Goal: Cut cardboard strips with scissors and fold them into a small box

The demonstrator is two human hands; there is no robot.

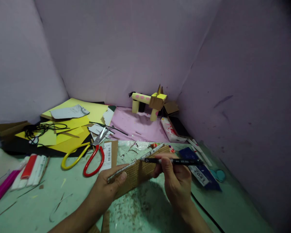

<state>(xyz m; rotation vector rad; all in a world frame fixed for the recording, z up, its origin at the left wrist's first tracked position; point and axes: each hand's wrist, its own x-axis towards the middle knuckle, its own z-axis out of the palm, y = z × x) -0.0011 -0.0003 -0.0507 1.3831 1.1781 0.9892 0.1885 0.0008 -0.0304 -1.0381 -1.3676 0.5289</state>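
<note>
My left hand (103,184) grips the left end of a brown corrugated cardboard piece (133,176), thumb on its face. A whitish, dark-speckled strip (129,166) runs along the cardboard's upper edge. In my right hand (177,181) is a black marker pen (186,161), lying nearly level with its tip pointing left at the upper edge. Whether the tip touches I cannot tell. Left of the cardboard lie open scissors (95,147) with one yellow and one red handle, beside a label with a barcode (108,157).
A cardboard animal model (147,98), yellow with pink spots, stands at the back. Yellow paper sheets (75,127) and black string (40,131) lie back left. Several markers (30,170) lie left. A blue packet (201,171) and a tissue pack (171,129) lie right.
</note>
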